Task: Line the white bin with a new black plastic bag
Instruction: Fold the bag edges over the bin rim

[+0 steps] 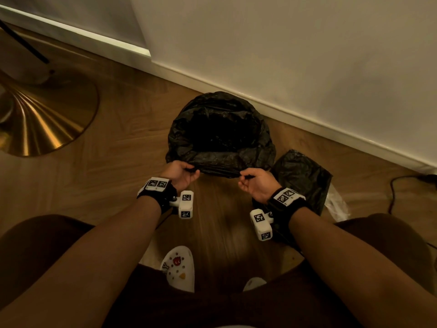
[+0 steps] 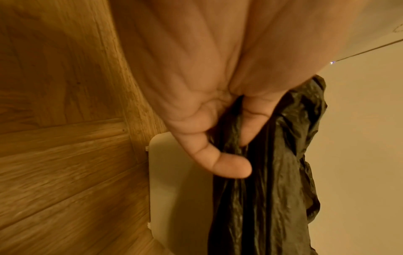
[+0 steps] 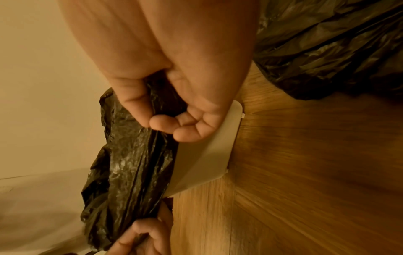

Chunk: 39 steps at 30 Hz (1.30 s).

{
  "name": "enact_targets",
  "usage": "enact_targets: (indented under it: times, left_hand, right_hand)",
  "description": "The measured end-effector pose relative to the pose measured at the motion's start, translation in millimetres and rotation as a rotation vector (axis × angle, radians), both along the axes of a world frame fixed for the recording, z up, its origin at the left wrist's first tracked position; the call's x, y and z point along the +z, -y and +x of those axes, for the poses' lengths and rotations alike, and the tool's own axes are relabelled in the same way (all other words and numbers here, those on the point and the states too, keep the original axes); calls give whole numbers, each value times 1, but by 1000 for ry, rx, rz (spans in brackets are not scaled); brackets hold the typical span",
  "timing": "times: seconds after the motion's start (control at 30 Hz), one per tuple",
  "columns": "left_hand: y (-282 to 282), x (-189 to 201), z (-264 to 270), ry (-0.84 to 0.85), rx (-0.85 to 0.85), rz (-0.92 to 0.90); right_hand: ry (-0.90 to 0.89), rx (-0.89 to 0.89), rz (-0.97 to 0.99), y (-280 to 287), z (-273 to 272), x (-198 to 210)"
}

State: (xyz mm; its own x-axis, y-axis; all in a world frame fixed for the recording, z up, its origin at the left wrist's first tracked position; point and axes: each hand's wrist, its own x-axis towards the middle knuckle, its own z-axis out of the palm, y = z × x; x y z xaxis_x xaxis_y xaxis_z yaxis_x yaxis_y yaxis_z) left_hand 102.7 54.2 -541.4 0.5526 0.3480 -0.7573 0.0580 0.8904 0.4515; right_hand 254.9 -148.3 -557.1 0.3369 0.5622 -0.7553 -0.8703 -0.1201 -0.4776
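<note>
A black plastic bag [image 1: 220,133] is draped over the white bin, hiding it from the head view. The bin's white side [image 2: 174,181] shows in the left wrist view and again [image 3: 202,155] in the right wrist view. My left hand [image 1: 183,172] pinches the bag's near rim at the left, thumb and fingers curled into the plastic [image 2: 272,172]. My right hand [image 1: 251,182] pinches the same rim at the right, fingers folded over the black film [image 3: 130,163]. The rim is stretched between both hands over the bin's near edge.
A second filled black bag [image 1: 302,181] lies on the wooden floor right of the bin, with clear plastic [image 1: 335,204] beside it. A gold round base [image 1: 45,119] stands far left. White wall and skirting [image 1: 295,110] run behind the bin. A cable [image 1: 397,185] lies at right.
</note>
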Motion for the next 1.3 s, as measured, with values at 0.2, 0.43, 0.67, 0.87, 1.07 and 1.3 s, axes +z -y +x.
enact_targets:
  times: [0.2, 0.43, 0.67, 0.87, 1.07, 1.3]
  left_hand:
    - [-6, -4, 0, -28, 126, 23]
    - [-1, 0, -2, -81, 62, 111]
    - [7, 1, 2, -270, -524, 127]
    - [-1, 0, 15, -117, -226, -83]
    - [-3, 4, 10, -59, -91, -164]
    - [2, -4, 10, -10, 2, -41]
  right_hand:
    - [45, -31, -3, -1, 5, 1]
    - [152, -54, -128, -3, 6, 1]
    - [208, 18, -215, -8, -2, -2]
    - [189, 163, -310, -3, 2, 7]
    - [74, 261, -148, 9, 17, 12]
    - [-28, 57, -15, 10, 20, 19]
